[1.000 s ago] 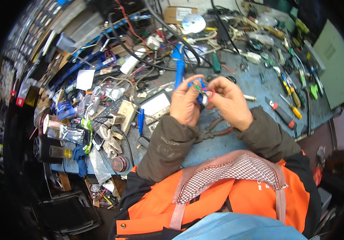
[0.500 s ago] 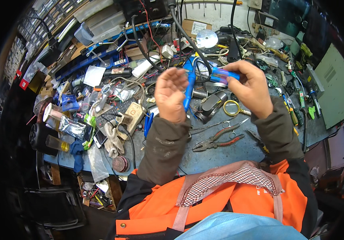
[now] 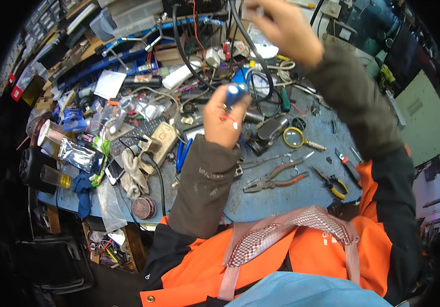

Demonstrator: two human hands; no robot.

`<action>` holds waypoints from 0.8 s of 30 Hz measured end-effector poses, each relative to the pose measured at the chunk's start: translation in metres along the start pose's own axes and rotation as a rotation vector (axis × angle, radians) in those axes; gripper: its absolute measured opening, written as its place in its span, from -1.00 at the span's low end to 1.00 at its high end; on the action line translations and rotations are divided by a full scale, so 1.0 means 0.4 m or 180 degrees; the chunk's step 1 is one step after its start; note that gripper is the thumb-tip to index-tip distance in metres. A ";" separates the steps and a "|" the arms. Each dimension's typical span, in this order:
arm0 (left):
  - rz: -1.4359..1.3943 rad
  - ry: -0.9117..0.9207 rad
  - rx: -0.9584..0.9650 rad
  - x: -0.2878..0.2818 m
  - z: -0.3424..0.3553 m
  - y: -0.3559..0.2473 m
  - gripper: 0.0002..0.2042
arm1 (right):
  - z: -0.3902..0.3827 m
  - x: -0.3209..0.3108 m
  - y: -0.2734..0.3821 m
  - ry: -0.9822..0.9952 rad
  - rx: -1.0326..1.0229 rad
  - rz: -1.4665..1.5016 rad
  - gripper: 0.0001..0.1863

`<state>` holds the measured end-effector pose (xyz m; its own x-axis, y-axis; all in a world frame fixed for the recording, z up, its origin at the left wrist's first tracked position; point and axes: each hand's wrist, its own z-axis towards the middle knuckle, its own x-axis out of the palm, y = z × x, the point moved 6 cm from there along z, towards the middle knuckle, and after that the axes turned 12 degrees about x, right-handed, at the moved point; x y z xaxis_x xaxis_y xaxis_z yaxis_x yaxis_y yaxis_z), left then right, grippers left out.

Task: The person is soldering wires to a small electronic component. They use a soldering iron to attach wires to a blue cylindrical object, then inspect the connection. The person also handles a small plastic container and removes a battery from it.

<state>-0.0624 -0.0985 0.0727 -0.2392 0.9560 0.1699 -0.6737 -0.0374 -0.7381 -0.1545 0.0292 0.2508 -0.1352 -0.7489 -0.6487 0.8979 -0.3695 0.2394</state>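
Note:
My left hand (image 3: 222, 120) is closed round a blue battery pack (image 3: 235, 93), whose shiny end points up between thumb and fingers. A short red wire with a small white plug (image 3: 234, 125) hangs over the palm side. Raised at the far edge of the view, my right hand (image 3: 286, 30) is partly cut off by the top edge. Its fingers are a little blurred but stretched out and apart, with nothing visible in them, close to a thick black cable (image 3: 248, 38). A magnifying glass (image 3: 294, 137) and pliers (image 3: 276, 181) lie on the bench between my arms.
The blue bench top (image 3: 220, 199) carries a power strip (image 3: 162, 135), a worn glove (image 3: 132, 176) and a round red tin (image 3: 144, 207) on the left. Yellow-handled pliers (image 3: 331, 181) and red-black cutters (image 3: 349, 168) lie near my right sleeve. Cables and clutter crowd the back.
The blue battery pack has passed from my right hand to my left, which has closed on it. My right hand has moved up and away toward the back of the bench.

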 end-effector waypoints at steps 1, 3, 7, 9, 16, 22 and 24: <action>-0.0005 -0.0178 0.0143 -0.008 0.004 0.012 -0.89 | 0.041 -0.002 -0.020 -0.0146 -0.0001 -0.0248 -0.79; 0.0021 -0.0284 0.0107 -0.023 0.005 0.031 -0.90 | 0.157 0.031 -0.083 -0.0114 -0.0359 -0.1019 -0.72; -0.0239 -0.0186 -0.0031 0.012 0.001 0.031 -0.87 | 0.298 0.085 -0.235 0.0224 -0.0850 -0.2264 -0.60; -0.0268 -0.0224 0.0037 0.018 0.003 0.020 -0.86 | 0.332 0.139 -0.303 0.0230 -0.1136 -0.2454 -0.60; 0.0376 -0.0301 0.0270 -0.009 0.000 0.019 -0.80 | 0.372 0.180 -0.342 -0.0387 0.0085 -0.0370 -0.54; 0.0393 -0.0256 0.0039 -0.003 -0.010 0.022 -0.80 | 0.388 0.164 -0.324 -0.1148 -0.0869 -0.1614 -0.70; 0.0379 -0.0281 -0.0007 -0.001 -0.010 0.022 -0.80 | 0.436 0.133 -0.359 -0.0588 0.0039 0.0696 -0.73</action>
<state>-0.0654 -0.0981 0.0634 -0.3779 0.9155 0.1377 -0.6353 -0.1482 -0.7579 -0.3637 -0.0535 0.3080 -0.0141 -0.8987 -0.4384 0.9092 -0.1940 0.3685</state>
